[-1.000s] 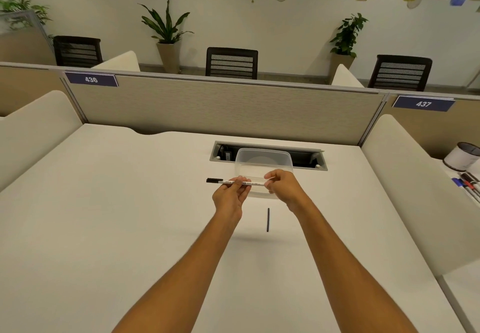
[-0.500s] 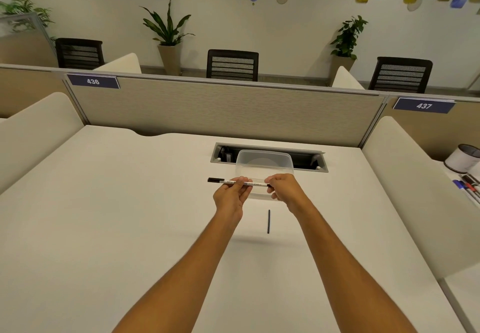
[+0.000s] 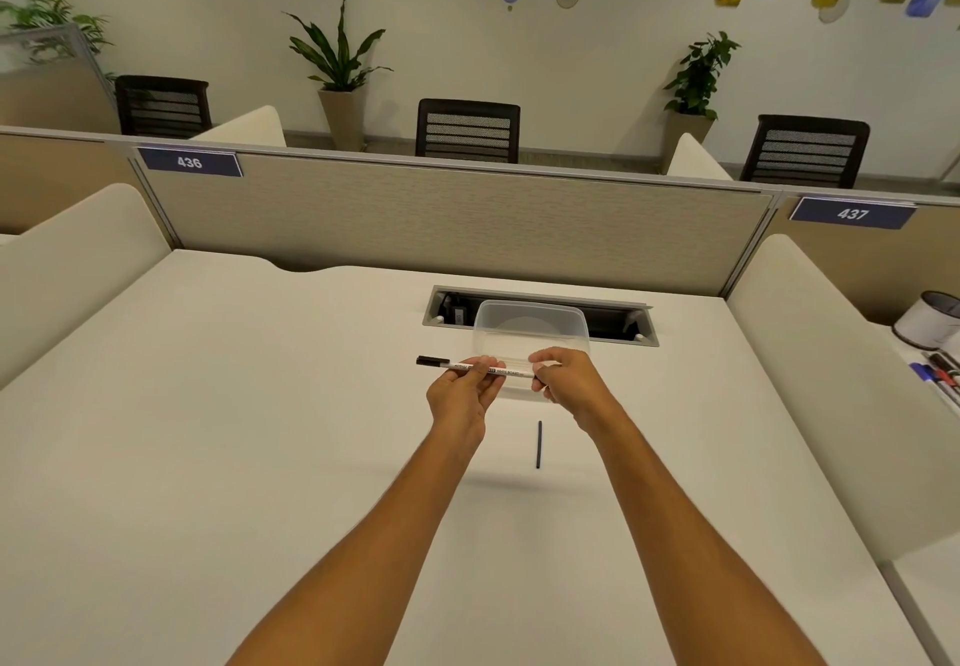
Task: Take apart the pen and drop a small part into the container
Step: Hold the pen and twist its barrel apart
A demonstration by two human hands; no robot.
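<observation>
- Head view: both bare forearms reach forward over a cream worktop [image 3: 218, 405], hands meeting near its middle.
- Left hand [image 3: 462, 395]: fingers and thumb pinched around the barrel of a whiteboard marker pen [image 3: 475, 367], gripping it at about mid-length.
- Right hand [image 3: 569, 379]: fingertips closed on the right end of the same pen; that end is hidden by the fingers, so which part they grip cannot be told.
- Pen is held level, lying left to right, above the worktop. White barrel with dark print; black tip section sticks out past the left hand on the left.
- Clear plastic container [image 3: 532, 325]: rectangular, rounded corners, open top, standing on the worktop just behind the hands. The pen's right half sits in front of its near wall. Contents not discernible through the plastic.
- Thin dark rod [image 3: 539, 444], possibly a pen part, lies on the worktop nearer the person than the hands, between the two forearms, pointing roughly front to back. Not touched by either hand.
- Cable slot [image 3: 623, 320] recessed in the worktop directly behind the container.
- Grey partition [image 3: 457, 229] behind the worktop, label "436" [image 3: 189, 162] at upper left.
- Far right, neighbouring desk: white cup [image 3: 930, 320] and several markers [image 3: 937, 374], well apart from the hands.
</observation>
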